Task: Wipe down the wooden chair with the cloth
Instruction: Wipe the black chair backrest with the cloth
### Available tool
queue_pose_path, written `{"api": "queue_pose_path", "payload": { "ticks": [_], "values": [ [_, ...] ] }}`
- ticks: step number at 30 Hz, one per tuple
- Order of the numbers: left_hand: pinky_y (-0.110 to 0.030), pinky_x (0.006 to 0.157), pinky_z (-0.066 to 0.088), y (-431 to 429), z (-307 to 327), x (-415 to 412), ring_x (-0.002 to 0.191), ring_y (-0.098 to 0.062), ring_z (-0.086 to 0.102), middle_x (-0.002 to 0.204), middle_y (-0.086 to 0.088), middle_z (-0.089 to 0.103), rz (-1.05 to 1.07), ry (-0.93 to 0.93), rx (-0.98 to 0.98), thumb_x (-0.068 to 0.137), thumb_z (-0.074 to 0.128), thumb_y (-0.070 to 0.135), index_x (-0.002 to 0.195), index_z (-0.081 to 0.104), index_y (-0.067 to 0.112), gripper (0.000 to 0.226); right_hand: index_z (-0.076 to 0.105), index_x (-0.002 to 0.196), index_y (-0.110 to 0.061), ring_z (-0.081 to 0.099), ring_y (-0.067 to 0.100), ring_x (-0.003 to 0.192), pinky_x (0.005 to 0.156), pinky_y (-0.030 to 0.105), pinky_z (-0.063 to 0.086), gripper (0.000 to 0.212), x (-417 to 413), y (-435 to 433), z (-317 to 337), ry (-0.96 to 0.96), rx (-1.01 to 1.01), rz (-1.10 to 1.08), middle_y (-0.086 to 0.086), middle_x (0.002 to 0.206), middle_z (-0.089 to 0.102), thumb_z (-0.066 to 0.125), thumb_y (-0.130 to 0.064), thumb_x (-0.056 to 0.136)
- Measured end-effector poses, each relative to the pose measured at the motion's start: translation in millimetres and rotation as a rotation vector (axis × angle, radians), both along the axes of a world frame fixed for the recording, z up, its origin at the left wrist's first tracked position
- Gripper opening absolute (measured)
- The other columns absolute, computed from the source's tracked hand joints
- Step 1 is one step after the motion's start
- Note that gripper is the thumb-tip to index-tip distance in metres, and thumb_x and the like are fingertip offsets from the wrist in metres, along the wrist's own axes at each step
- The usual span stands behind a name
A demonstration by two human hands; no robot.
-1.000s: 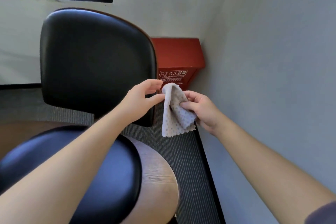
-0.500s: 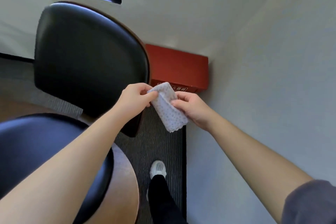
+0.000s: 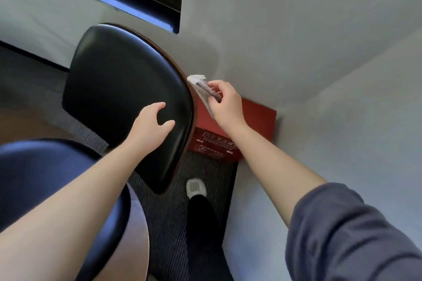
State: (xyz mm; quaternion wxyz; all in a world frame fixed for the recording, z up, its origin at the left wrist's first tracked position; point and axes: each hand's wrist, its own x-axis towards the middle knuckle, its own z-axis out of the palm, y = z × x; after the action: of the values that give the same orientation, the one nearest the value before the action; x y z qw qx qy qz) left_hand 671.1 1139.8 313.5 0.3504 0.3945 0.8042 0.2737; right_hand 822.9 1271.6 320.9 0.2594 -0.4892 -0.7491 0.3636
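Observation:
The wooden chair has a black padded backrest (image 3: 118,89) with a thin brown wooden rim (image 3: 182,84), and a dark padded seat (image 3: 41,171) on a pale wooden base (image 3: 139,244). My right hand (image 3: 226,105) holds a folded pale dotted cloth (image 3: 201,89) pressed against the wooden rim on the backrest's right side. My left hand (image 3: 153,128) hovers with fingers apart just in front of the black pad, holding nothing. Whether it touches the pad is unclear.
A red box (image 3: 255,125) with printed labels stands on the floor in the corner behind the backrest. Grey walls close in on the right and behind. My shoe (image 3: 196,187) and dark trouser leg stand on the striped carpet beside the chair.
My left hand has let go of the cloth and moved in front of the backrest. My right hand has carried the cloth up to the backrest's right rim. The view has tilted.

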Motion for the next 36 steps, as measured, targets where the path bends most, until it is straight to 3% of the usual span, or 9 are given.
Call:
{"api": "queue_pose_path", "payload": {
  "ticks": [4, 9, 12, 16, 18, 21, 27, 33, 36],
  "values": [
    [-0.033, 0.119, 0.015, 55, -19, -31, 0.151, -0.016, 0.008, 0.163, -0.008, 0.016, 0.129, -0.007, 0.005, 0.092, 0.067, 0.026, 0.155, 0.022, 0.017, 0.078, 0.072, 0.108, -0.014, 0.059, 0.014, 0.09, 0.084, 0.032, 0.05, 0.032, -40, 48, -26, -0.034, 0.045, 0.231, 0.002, 0.099, 0.061, 0.06, 0.003, 0.084],
    [-0.032, 0.118, 0.012, 91, -43, -59, 0.151, -0.02, 0.0, 0.163, -0.008, -0.013, 0.313, -0.13, -0.026, 0.093, 0.065, 0.025, 0.157, 0.001, 0.023, 0.09, 0.074, 0.112, -0.013, 0.058, 0.02, 0.086, 0.078, 0.026, 0.047, 0.035, -63, 76, -48, -0.082, 0.091, 0.492, 0.005, 0.096, 0.056, 0.06, 0.004, 0.086],
    [-0.02, 0.111, 0.009, 99, -54, -81, 0.151, -0.016, 0.001, 0.164, -0.006, -0.013, 0.354, -0.143, 0.013, 0.096, 0.061, 0.027, 0.157, 0.0, 0.023, 0.086, 0.074, 0.111, -0.012, 0.058, 0.022, 0.084, 0.078, 0.028, 0.049, 0.032, -109, 110, -46, -0.064, 0.126, 0.577, 0.007, 0.095, 0.057, 0.057, 0.002, 0.087],
    [-0.016, 0.107, 0.007, 109, -55, -117, 0.15, -0.014, 0.002, 0.164, -0.005, -0.012, 0.44, -0.199, 0.025, 0.095, 0.061, 0.033, 0.157, -0.002, 0.026, 0.089, 0.075, 0.108, -0.008, 0.058, 0.021, 0.087, 0.081, 0.027, 0.048, 0.026, -182, 142, -38, -0.112, 0.154, 0.727, 0.007, 0.096, 0.059, 0.058, 0.0, 0.09],
    [-0.021, 0.11, 0.01, 112, -58, -132, 0.151, -0.017, 0.003, 0.164, -0.005, -0.013, 0.459, -0.221, 0.003, 0.092, 0.064, 0.038, 0.156, -0.006, 0.03, 0.095, 0.075, 0.107, -0.005, 0.059, 0.022, 0.088, 0.079, 0.027, 0.049, 0.023, -213, 154, -39, -0.141, 0.202, 0.801, 0.009, 0.097, 0.06, 0.059, 0.0, 0.091],
    [-0.033, 0.117, 0.014, 113, -65, -143, 0.151, -0.024, 0.008, 0.163, -0.006, -0.015, 0.48, -0.254, -0.024, 0.088, 0.068, 0.042, 0.154, -0.011, 0.037, 0.103, 0.074, 0.1, -0.004, 0.058, 0.024, 0.086, 0.076, 0.039, 0.051, 0.017, -256, 164, -43, -0.16, 0.24, 0.89, 0.006, 0.093, 0.057, 0.059, -0.005, 0.092],
    [-0.037, 0.117, 0.017, 116, -81, -143, 0.151, -0.025, 0.005, 0.162, -0.008, -0.017, 0.524, -0.262, 0.026, 0.087, 0.071, 0.037, 0.152, -0.012, 0.044, 0.105, 0.074, 0.096, -0.008, 0.05, 0.018, 0.079, 0.069, 0.027, 0.037, 0.018, -323, 173, -54, -0.211, 0.317, 0.962, -0.004, 0.087, 0.049, 0.057, -0.006, 0.091],
    [-0.045, 0.121, 0.017, 114, -93, -145, 0.151, -0.027, 0.001, 0.162, -0.004, -0.021, 0.535, -0.297, 0.072, 0.086, 0.072, 0.036, 0.149, -0.011, 0.052, 0.106, 0.073, 0.114, -0.011, 0.057, 0.027, 0.113, 0.078, 0.017, 0.03, 0.039, -380, 165, -51, -0.419, 0.259, 1.023, 0.012, 0.118, 0.065, 0.045, 0.005, 0.091],
    [-0.047, 0.121, 0.017, 112, -97, -145, 0.151, -0.03, 0.003, 0.162, -0.005, -0.021, 0.524, -0.295, 0.095, 0.085, 0.073, 0.037, 0.148, -0.01, 0.053, 0.106, 0.073, 0.114, -0.012, 0.058, 0.024, 0.113, 0.077, 0.014, 0.031, 0.039, -385, 163, -48, -0.476, 0.238, 1.003, 0.009, 0.117, 0.067, 0.045, 0.003, 0.091]
  ]
}}
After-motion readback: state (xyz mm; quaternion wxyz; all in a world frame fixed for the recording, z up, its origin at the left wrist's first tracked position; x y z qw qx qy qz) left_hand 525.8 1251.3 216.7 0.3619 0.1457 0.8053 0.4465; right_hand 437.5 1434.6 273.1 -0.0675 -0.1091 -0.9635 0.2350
